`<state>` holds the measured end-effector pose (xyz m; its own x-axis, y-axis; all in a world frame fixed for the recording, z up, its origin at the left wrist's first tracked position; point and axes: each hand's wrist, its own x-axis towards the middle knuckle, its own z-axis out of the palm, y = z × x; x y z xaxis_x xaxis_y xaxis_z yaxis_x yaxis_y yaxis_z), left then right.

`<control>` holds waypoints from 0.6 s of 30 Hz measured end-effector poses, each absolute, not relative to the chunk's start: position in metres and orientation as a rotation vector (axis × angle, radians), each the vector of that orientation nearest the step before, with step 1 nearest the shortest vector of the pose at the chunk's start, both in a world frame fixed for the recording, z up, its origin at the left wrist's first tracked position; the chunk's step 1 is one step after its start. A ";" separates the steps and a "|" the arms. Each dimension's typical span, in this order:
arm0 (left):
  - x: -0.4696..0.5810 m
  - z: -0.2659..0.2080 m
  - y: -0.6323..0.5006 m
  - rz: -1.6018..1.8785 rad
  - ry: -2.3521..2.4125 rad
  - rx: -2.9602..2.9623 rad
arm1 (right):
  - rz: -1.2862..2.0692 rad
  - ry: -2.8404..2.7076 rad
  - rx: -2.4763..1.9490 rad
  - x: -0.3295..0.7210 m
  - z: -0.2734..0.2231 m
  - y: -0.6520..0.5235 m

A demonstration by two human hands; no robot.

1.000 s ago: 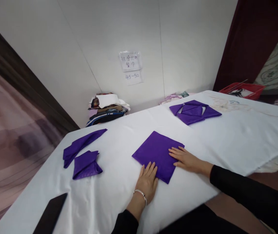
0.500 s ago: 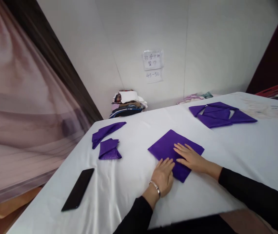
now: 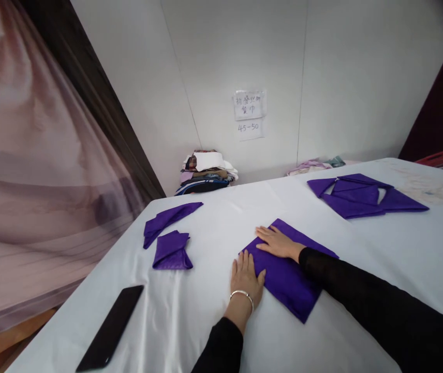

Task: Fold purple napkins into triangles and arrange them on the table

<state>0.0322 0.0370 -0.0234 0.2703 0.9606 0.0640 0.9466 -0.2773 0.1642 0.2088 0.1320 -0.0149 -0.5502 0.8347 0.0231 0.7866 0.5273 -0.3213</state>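
Note:
A purple cloth napkin (image 3: 295,285), folded flat into a four-sided shape, lies on the white-covered table (image 3: 206,321). My left hand (image 3: 247,280) rests at its left corner, fingers outstretched and pressed on the cloth and the tabletop beside it. Across the napkin's upper left edge lies my right hand (image 3: 278,242), palm down with straight fingers. The right forearm hides part of the napkin's right side. Neither hand grasps anything.
To the left lie two more folded purple napkins, one long (image 3: 171,223) and one squarish (image 3: 172,251). A dark phone-like slab (image 3: 111,329) sits nearer. Several purple folded cloths (image 3: 365,197) lie far right. Stacked clothes (image 3: 206,173) stand by the wall.
My right hand has slid leftward over the napkin to its upper left edge. My left hand has shifted slightly left to the corner. The view has tilted a little.

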 end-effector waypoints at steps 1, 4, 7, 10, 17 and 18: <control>0.032 -0.025 0.037 0.244 1.833 2.434 | 0.377 -2.549 -1.463 0.220 -0.017 0.139; 0.031 -0.028 0.039 0.257 1.833 2.436 | 0.318 -2.448 -1.655 0.251 -0.020 0.157; 0.031 -0.028 0.039 0.258 1.831 2.419 | 0.309 -2.354 -1.784 0.272 -0.022 0.169; 0.030 -0.025 0.039 0.269 1.813 2.397 | 0.369 -2.271 -1.835 0.285 -0.022 0.170; 0.022 -0.005 0.027 0.355 1.529 2.441 | 0.493 -2.185 -1.732 0.302 -0.019 0.098; 0.020 -0.003 0.022 0.377 1.424 2.470 | 0.499 -2.199 -1.661 0.303 -0.018 0.080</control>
